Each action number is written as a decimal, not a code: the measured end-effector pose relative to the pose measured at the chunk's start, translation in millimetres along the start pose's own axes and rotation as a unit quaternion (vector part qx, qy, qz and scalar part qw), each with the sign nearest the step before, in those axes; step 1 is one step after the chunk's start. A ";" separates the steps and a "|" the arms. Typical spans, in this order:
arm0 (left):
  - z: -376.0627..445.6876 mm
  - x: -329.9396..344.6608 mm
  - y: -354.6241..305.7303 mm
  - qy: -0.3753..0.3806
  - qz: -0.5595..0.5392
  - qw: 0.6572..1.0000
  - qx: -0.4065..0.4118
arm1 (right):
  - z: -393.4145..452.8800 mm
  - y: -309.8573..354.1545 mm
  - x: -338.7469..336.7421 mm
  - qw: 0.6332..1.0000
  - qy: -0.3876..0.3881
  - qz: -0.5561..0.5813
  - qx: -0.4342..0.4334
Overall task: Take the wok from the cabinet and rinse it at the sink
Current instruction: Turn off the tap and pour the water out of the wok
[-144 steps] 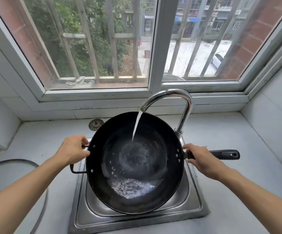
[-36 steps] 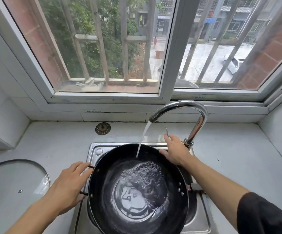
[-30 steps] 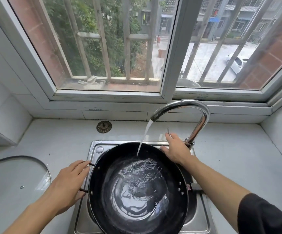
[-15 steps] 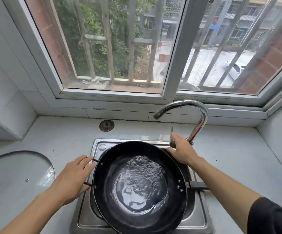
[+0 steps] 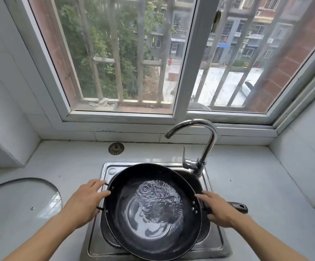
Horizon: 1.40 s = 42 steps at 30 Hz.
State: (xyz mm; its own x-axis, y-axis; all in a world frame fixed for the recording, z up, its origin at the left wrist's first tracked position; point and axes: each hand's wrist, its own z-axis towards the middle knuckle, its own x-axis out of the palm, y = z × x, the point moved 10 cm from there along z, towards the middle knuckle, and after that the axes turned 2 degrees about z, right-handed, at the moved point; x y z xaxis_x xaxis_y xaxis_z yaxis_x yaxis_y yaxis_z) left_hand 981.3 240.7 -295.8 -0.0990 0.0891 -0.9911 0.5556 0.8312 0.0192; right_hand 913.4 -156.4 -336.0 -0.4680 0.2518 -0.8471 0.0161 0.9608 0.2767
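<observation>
I'm getting a bright, evenly lit picture — daylight is pouring in through the window ahead and washing the white counter pale. Shadows are staying soft and faint; nothing is casting a hard edge. The pavement outside is blowing out to near white. Glare is glinting along the curved faucet and on the sink rim, and the rippled water in the wok is mirroring the sky. The wide lens is bowing the window frame — straight lines are curving toward the edges. The window bars are looking smeared and soft.
</observation>
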 end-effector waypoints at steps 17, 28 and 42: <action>-15.4 -20.0 -36.7 -0.139 0.107 0.972 0.154 | 14.8 -4.8 17.2 0.982 -0.180 -0.042 -0.040; -13.6 -25.3 -44.8 -0.110 0.139 0.963 0.203 | 13.3 -3.4 -6.3 0.969 -0.220 -0.060 -0.092; -12.6 -39.6 -32.5 -0.018 0.005 0.979 0.204 | -25.1 11.0 -61.7 0.979 -0.121 -0.074 -0.150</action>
State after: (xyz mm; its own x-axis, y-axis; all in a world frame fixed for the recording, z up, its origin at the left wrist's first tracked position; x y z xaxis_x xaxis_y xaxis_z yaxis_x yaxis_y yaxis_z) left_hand 956.8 217.0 -255.6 -0.0663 0.0706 -0.9953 0.8403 0.5418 -0.0175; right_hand 920.3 -164.3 -269.3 -0.2225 0.1674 -0.9605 -0.3123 0.9210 0.2329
